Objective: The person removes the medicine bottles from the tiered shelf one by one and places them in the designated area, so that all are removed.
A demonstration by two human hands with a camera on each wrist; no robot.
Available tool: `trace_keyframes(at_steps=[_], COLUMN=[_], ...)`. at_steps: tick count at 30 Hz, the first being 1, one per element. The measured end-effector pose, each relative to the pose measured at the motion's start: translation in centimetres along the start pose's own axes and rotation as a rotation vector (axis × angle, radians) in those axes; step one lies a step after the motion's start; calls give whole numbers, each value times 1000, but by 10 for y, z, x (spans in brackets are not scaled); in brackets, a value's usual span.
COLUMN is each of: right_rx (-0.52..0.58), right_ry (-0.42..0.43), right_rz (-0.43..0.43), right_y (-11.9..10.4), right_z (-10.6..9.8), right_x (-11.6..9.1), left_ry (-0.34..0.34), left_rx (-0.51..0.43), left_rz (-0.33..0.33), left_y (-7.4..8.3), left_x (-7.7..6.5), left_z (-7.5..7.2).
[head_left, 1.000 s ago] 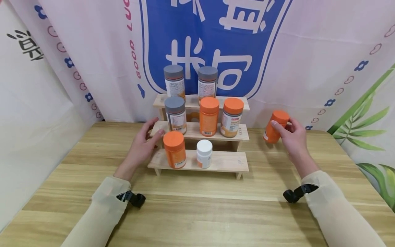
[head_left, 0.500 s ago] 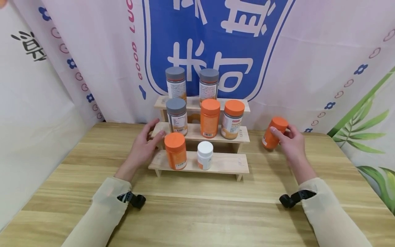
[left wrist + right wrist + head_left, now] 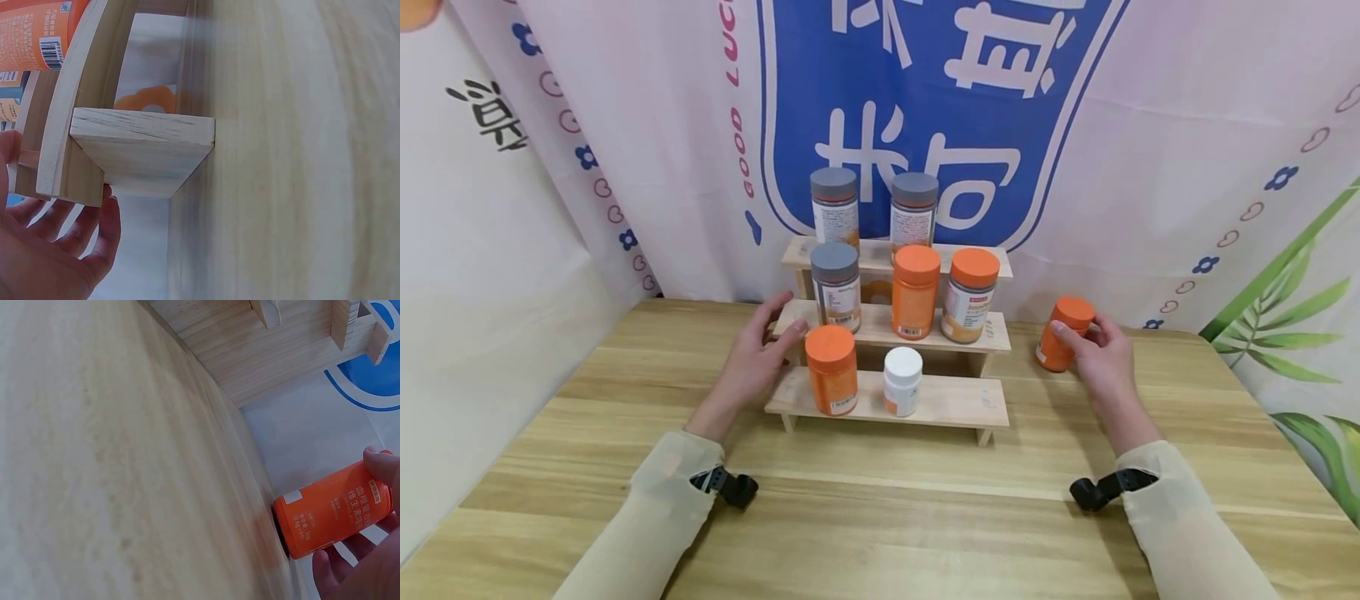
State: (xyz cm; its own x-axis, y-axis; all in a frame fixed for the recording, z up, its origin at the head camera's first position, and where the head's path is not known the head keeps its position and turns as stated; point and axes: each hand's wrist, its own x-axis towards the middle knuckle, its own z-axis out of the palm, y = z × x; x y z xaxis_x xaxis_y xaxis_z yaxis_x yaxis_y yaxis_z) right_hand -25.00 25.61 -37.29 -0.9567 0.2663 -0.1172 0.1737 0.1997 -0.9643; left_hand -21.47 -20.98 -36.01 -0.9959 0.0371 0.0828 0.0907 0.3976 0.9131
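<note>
The orange bottle (image 3: pixel 1055 350) is off to the right of the wooden stand (image 3: pixel 957 400), well apart from it, its orange lid on, its base right down at the tabletop (image 3: pixel 887 517); whether it actually touches, I can't tell. The person's right hand (image 3: pixel 1102 354) grips it from the right, thumb on the near side and fingers curled round behind. It has Chinese print on its side, and its walls hide whatever is inside. The left hand (image 3: pixel 752 358) is at the stand's left end, thumb to the front and fingers curved round behind the end of the wood. On the stand's lowest tier, towards the left, is a second orange bottle (image 3: pixel 833 383), and near the middle a small white bottle (image 3: pixel 902 387). The middle tier carries, left to right, a grey-lidded jar (image 3: pixel 838 302), a plain orange container (image 3: pixel 914 304) and an orange-lidded jar (image 3: pixel 967 310) with a pale label. Up on the top tier are two tall jars (image 3: pixel 835 221), grey lids on, labels crowded with small print. Every one is capped and upright, so I can't see any contents. Behind the stand hangs a pale cloth (image 3: pixel 700 208) with a big blue emblem (image 3: pixel 910 108).
</note>
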Motion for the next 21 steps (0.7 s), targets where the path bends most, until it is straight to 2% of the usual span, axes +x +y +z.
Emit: trace_keyframes(at_steps=[12,21], right_rx=[-47,-56], right_ry=[34,8], right_rz=[-31,-66], right_y=[5,0], right_z=[2,-3], right_x=[-3,-6], left_ry=[3,4], left_rx=[-5,-2], left_rz=[5,-4], left_y=[0,-1], left_x=[1,0], left_z=[1,1])
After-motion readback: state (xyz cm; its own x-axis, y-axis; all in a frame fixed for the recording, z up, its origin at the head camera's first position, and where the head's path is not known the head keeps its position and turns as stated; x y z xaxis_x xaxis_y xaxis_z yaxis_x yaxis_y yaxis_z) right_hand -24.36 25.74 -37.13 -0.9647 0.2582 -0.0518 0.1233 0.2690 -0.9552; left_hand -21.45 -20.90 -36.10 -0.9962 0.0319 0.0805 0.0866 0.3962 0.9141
